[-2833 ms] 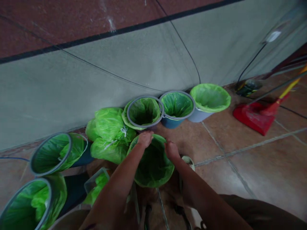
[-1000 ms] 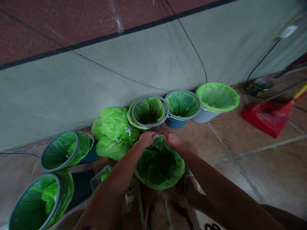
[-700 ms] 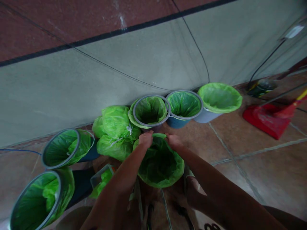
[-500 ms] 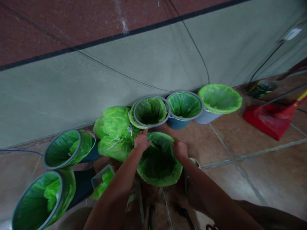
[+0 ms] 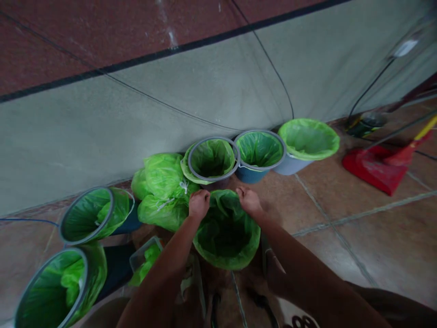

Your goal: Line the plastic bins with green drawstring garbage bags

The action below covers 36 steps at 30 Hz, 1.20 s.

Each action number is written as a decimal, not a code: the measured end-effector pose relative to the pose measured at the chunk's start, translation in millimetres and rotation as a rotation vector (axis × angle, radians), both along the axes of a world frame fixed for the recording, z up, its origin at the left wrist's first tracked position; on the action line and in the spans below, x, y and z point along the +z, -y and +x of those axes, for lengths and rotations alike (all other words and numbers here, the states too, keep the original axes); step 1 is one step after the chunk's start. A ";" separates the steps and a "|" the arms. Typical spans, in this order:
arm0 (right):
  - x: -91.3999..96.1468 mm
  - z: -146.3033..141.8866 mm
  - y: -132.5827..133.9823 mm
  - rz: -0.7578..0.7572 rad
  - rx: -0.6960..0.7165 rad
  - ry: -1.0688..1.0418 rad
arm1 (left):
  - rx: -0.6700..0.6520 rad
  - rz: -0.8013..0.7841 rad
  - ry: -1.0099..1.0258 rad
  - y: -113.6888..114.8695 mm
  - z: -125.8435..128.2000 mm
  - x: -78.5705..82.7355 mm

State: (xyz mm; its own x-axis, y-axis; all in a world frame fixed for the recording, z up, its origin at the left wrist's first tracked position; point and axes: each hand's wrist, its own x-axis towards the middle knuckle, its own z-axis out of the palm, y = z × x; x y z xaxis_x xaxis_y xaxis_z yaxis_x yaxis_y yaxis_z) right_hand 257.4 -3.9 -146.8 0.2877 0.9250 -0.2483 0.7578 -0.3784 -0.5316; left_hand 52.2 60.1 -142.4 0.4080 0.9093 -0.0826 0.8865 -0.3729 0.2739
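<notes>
A trash bin lined with a green plastic bag (image 5: 227, 257) stands upright on the floor in front of me, its mouth facing up. My left hand (image 5: 200, 203) is closed on the bag's edge at the far left of the rim. On the far right of the rim, my right hand (image 5: 248, 199) pinches the same bag's edge. The bag is folded outward over the near side of the rim. Dark shadow hides the bottom of the bin. Just beyond my left hand lie tied green bags (image 5: 164, 175) in a pile.
Along the wall stand a ringed bin (image 5: 213, 157), a blue bin (image 5: 254, 175) and a bin with an overhanging liner (image 5: 309, 139). Two lined bins (image 5: 87, 214) are at left, near a small container (image 5: 138, 257). A red dustpan (image 5: 375, 168) lies at right.
My right hand has shifted left along the far rim, closer to my left hand. My left hand has turned slightly, with its fingers curled in. The view has shifted slightly.
</notes>
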 end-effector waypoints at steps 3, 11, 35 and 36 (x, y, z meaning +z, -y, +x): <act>-6.3 -0.3 -4.7 -0.058 0.123 -0.025 | -0.113 0.052 -0.055 5.5 -10.3 -0.4; -14.0 -1.6 14.0 -0.138 0.183 0.081 | -0.225 0.003 -0.238 17.9 -21.9 9.2; -12.5 -6.1 -12.3 -0.194 0.312 0.191 | -0.229 -0.165 -0.304 -16.0 31.1 -3.7; -11.9 -7.6 -12.8 -0.213 0.304 0.207 | -0.219 -0.162 -0.318 -14.5 31.6 -4.4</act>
